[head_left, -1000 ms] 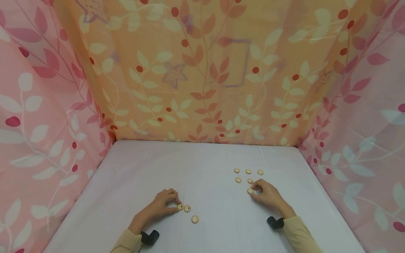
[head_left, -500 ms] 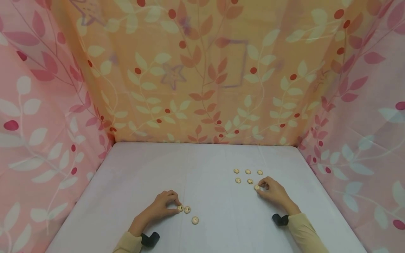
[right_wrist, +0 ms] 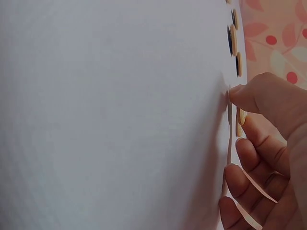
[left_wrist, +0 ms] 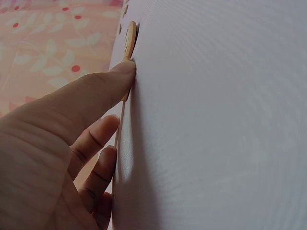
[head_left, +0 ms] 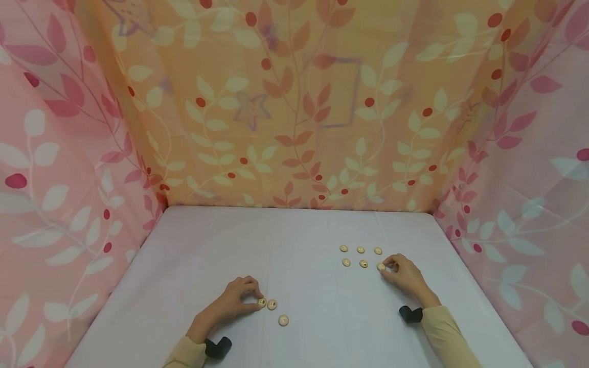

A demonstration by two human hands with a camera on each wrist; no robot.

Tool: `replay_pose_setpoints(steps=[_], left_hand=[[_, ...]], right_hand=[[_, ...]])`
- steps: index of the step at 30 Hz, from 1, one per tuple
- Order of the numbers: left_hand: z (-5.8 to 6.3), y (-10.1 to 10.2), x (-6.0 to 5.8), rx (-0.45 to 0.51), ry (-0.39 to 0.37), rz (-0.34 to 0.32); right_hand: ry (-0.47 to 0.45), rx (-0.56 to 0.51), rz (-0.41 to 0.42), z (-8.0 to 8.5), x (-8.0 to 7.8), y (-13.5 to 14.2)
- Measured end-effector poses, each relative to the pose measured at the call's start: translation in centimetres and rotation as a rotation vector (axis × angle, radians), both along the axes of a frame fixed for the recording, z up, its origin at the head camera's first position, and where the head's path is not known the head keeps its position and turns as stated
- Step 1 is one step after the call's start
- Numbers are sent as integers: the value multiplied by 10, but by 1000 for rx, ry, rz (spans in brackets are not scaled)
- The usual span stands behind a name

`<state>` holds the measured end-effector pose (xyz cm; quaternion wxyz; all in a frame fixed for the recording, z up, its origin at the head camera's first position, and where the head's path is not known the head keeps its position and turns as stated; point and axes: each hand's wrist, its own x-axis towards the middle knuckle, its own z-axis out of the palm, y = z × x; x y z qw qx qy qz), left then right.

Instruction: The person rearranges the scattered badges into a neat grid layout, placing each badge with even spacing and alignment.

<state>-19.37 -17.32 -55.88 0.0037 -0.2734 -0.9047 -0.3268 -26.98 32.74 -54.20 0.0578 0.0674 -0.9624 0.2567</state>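
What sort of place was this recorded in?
Probably a makeshift filming booth, though the room beyond is hidden: leaf-patterned cloth encloses three visible sides of a plain white tabletop, and black devices sit at both wrists.

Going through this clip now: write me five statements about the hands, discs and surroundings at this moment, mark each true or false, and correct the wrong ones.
1. The right hand pinches a tan disc. True.
2. The left hand touches no disc. False: its thumb and finger hold another disc.
3. Counting the pinched one, six discs form two rows of three near the right hand. True.
4. Both sleeves are bright red. False: the sleeves are beige.
5. The tabletop is black. False: the tabletop is pale.
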Motion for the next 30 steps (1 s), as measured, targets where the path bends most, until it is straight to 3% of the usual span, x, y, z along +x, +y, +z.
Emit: replay_pose_setpoints(steps=[30], left_hand=[[-3, 0, -2, -8, 34, -5]], right_hand=[[-31, 6, 12, -3, -12, 9]])
